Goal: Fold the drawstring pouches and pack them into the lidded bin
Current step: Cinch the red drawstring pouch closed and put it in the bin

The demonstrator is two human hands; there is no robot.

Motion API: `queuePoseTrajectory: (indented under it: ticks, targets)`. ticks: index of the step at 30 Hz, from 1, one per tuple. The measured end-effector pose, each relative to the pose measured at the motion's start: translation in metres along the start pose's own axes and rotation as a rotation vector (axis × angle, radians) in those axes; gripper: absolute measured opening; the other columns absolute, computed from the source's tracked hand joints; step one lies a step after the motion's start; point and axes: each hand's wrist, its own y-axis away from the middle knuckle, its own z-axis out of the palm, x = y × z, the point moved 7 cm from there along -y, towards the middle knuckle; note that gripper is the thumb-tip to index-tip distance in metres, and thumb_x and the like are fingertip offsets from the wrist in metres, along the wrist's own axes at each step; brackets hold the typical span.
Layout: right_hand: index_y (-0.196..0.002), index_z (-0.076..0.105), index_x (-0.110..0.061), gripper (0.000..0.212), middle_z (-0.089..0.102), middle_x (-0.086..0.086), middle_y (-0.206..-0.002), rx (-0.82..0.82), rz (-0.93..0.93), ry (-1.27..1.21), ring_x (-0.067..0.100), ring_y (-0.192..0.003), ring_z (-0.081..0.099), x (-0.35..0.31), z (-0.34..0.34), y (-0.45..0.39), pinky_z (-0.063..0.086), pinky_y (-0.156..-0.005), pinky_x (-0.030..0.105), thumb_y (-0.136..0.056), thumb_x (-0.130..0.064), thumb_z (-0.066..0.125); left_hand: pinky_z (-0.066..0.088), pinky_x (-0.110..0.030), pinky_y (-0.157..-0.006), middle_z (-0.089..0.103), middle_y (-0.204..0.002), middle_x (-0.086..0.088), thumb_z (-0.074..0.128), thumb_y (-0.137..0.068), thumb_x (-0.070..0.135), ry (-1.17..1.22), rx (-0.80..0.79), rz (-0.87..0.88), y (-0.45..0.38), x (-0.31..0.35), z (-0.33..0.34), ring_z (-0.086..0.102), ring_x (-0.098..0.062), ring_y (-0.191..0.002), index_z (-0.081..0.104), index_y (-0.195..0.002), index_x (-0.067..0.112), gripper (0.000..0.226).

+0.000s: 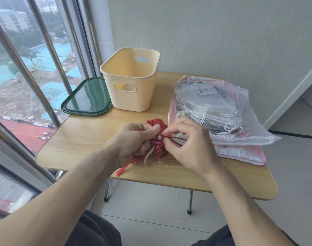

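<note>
A bunched red drawstring pouch (pixel 157 144) is held over the middle of the wooden table (pixel 84 137). My left hand (pixel 133 139) grips the gathered red cloth, thumb on top. My right hand (pixel 189 141) pinches the pouch's dark red cord next to the left thumb. A cream rope cord (pixel 149 154) and a red ribbon hang below the pouch. The cream bin (pixel 132 80) stands open at the back of the table, nothing visible inside it. Its dark green lid (pixel 88 97) lies flat to the left of it.
A stack of white, pink and printed drawstring pouches (pixel 215 110) lies on the table's right side, close behind my right hand. A window with metal bars (pixel 50 47) runs along the left. A wall stands behind the table. My knees show below.
</note>
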Motion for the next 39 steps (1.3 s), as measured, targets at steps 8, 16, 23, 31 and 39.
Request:
queuePoseTrajectory:
  ticks: [8, 16, 23, 31, 39]
  targets:
    - [-0.080, 0.080, -0.018, 0.010, 0.071, -0.007, -0.082, -0.033, 0.054, -0.025, 0.006, -0.075, 0.067, 0.001, 0.004, 0.001, 0.051, -0.069, 0.017, -0.075, -0.022, 0.089, 0.007, -0.033, -0.051, 0.047, -0.047, -0.007, 0.073, -0.073, 0.036, -0.021, 0.012, -0.043, 0.000, -0.004, -0.004, 0.024, -0.014, -0.044, 0.060, -0.059, 0.020, 0.025]
    - [-0.072, 0.073, -0.022, 0.013, 0.055, -0.016, -0.066, -0.201, 0.129, 0.078, 0.005, -0.064, 0.055, 0.001, 0.012, 0.003, 0.038, -0.060, 0.011, -0.083, -0.024, 0.080, 0.017, -0.021, -0.042, 0.051, -0.053, -0.007, 0.072, -0.087, 0.030, -0.097, 0.091, -0.041, -0.002, -0.003, -0.015, 0.030, -0.015, -0.040, 0.051, -0.068, 0.019, 0.030]
    - [-0.062, 0.067, -0.026, 0.019, 0.056, -0.016, -0.058, -0.400, 0.157, 0.179, 0.003, -0.064, 0.056, 0.000, 0.021, 0.011, 0.040, -0.057, 0.014, -0.079, -0.026, 0.076, 0.027, -0.019, -0.037, 0.057, -0.048, -0.008, 0.073, -0.089, 0.021, -0.271, 0.248, 0.051, -0.006, 0.004, -0.030, 0.036, -0.015, -0.035, 0.053, -0.067, 0.012, 0.031]
    - [-0.066, 0.071, -0.018, 0.016, 0.054, -0.014, -0.049, -0.569, 0.207, 0.227, 0.001, -0.052, 0.054, -0.002, 0.029, 0.017, 0.039, -0.050, 0.012, -0.080, -0.025, 0.073, 0.035, -0.020, -0.044, 0.054, -0.047, 0.004, 0.081, -0.081, 0.025, -0.614, 0.394, 0.173, -0.013, 0.012, -0.036, 0.042, -0.006, -0.038, 0.058, -0.062, 0.014, 0.032]
    - [-0.060, 0.066, -0.013, 0.017, 0.053, -0.009, -0.045, -0.684, 0.203, 0.218, 0.006, -0.046, 0.048, -0.006, 0.035, 0.019, 0.037, -0.046, 0.015, -0.075, -0.018, 0.071, 0.036, -0.021, -0.044, 0.054, -0.051, 0.003, 0.081, -0.079, 0.025, -0.814, 0.481, 0.209, -0.010, 0.024, -0.029, 0.046, -0.012, -0.045, 0.065, -0.067, 0.006, 0.027]
